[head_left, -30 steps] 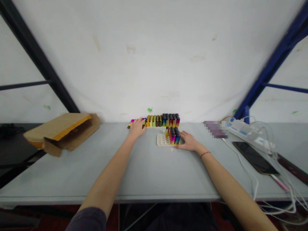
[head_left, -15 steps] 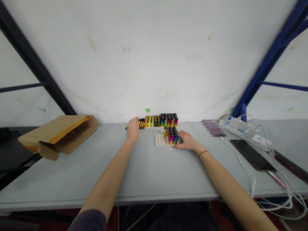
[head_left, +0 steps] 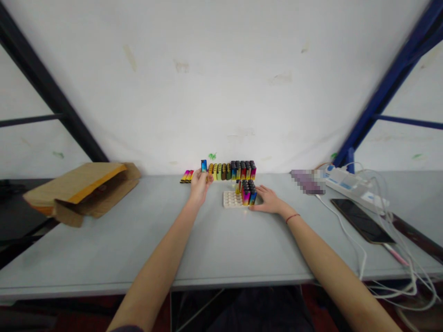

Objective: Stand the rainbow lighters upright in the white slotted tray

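My left hand (head_left: 199, 188) is closed on a blue lighter (head_left: 204, 164), held upright just above the table. Left of that hand, several pink-and-yellow lighters (head_left: 187, 175) lie side by side. My right hand (head_left: 270, 201) rests on the table with its fingers spread, against the right end of a white tray with holes (head_left: 231, 199). Shiny multicoloured lighters (head_left: 246, 197) stand in the tray's right part, beside a yellow one (head_left: 238, 186). The holes on the tray's left part show bare.
Behind the tray stand rows of black-topped lighters (head_left: 243, 170) and yellow-to-dark lighters (head_left: 220, 172) near the wall. An open brown paper bag (head_left: 79, 186) lies at the left. On the right are a phone (head_left: 362, 220), a power strip (head_left: 356, 190) and white cables (head_left: 346, 230).
My left hand has picked up the blue lighter from the lying lighters and moved slightly right, uncovering the pink-and-yellow ones. My right hand has stayed beside the tray.
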The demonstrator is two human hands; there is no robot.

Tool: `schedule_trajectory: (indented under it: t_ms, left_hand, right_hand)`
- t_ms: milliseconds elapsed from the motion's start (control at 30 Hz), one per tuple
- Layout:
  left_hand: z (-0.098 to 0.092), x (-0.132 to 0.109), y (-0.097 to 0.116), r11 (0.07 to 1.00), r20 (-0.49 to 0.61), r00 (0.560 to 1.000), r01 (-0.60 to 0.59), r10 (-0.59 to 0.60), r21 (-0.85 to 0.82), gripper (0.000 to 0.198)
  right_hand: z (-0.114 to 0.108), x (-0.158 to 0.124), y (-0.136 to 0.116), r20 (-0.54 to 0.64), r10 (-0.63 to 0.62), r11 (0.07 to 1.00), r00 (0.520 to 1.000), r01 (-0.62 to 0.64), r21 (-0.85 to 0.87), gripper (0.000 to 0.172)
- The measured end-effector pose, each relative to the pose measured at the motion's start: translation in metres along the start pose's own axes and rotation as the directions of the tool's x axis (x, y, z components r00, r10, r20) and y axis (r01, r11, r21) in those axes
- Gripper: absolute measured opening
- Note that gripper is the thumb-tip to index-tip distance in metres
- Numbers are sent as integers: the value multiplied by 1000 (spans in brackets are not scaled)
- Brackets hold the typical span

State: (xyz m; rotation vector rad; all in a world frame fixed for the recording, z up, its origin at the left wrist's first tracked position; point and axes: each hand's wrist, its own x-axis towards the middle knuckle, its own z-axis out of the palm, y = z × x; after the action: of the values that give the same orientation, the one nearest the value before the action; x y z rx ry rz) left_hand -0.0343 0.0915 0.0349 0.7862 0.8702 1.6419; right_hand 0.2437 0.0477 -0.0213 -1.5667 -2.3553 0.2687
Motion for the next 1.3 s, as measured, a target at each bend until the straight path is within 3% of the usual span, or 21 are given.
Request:
schedule_trajectory:
  t_ms: [300, 467, 600, 733, 933, 1300]
  left_hand:
    - [6, -26, -14, 979, 172, 969, 155, -176, 131, 20]
    - [12, -33, -20, 963, 218, 959, 129, -182, 238, 37]
    - [14, -37, -26, 966, 213, 960, 135, -182, 219, 46]
    - [12, -40, -28, 964, 192, 949, 225, -249, 143, 54]
    - [11, -42, -25, 946, 118, 941, 306, -318, 110, 49]
    - [11, -41, -24, 967, 9, 973, 227, -230, 119, 38]
  right_hand:
    - [5, 2, 5, -11, -8, 1000, 1000, 8, -6, 96]
    - [3, 1, 3, -12, -4, 1000, 1000, 4, -13, 95]
    - [2, 1, 1, -3, -16, 1000, 1000, 16, -17, 94]
    - [2, 1, 2, -18, -8, 1000, 1000, 8, -10, 92]
    - [4, 2, 4, -1, -16, 1000, 1000, 16, -18, 92]
    - [3, 1, 2, -6, 3, 1000, 1000, -3, -21, 95]
